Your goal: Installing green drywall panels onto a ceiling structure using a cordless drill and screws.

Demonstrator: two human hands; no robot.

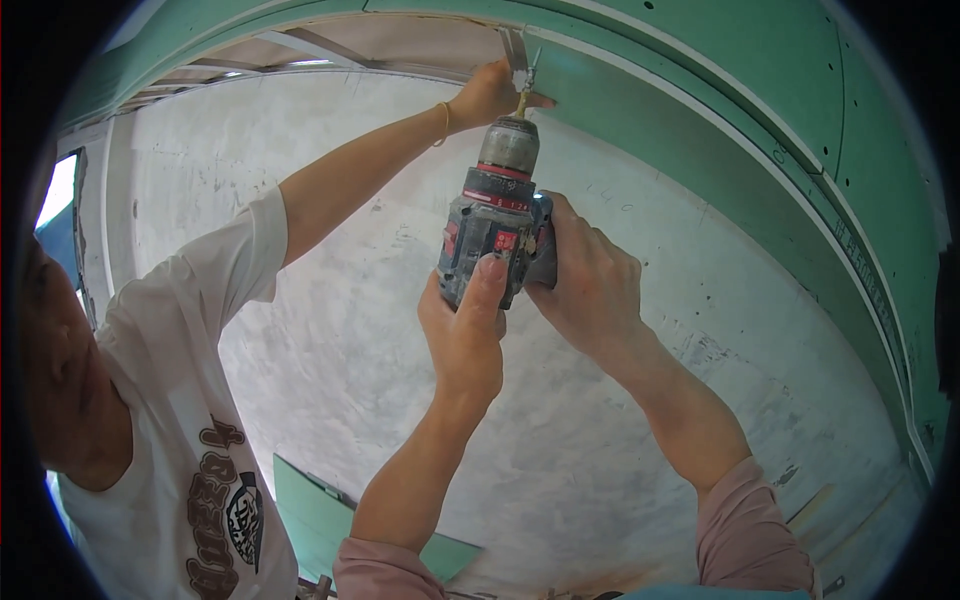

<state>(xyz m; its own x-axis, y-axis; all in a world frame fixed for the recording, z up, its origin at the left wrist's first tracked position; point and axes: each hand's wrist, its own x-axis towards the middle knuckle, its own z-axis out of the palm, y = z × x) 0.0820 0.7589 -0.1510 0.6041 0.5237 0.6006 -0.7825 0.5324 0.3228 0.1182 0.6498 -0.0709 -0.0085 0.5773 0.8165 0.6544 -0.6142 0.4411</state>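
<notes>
A dusty dark cordless drill (pixel 488 225) with red trim is held up in front of me, its bit (pixel 530 85) pointing up at the edge of a green ceiling board. My left hand (pixel 465 335) supports the rear of the drill body, thumb pressed on its back. Around the handle on the right side, my right hand (pixel 590 270) is closed; its fingertips are partly hidden. Beside the bit, a co-worker's hand (pixel 490 98) with a yellow wristband holds a grey metal strip (pixel 514 50) up against the board edge.
The co-worker (pixel 190 310), in a white T-shirt, stands close on my left with an arm stretched overhead. Green boards (pixel 700 180) with a white edge curve across the top and right. A pale plastered wall (pixel 350 330) lies behind. Another green board (pixel 305 510) leans low at the left.
</notes>
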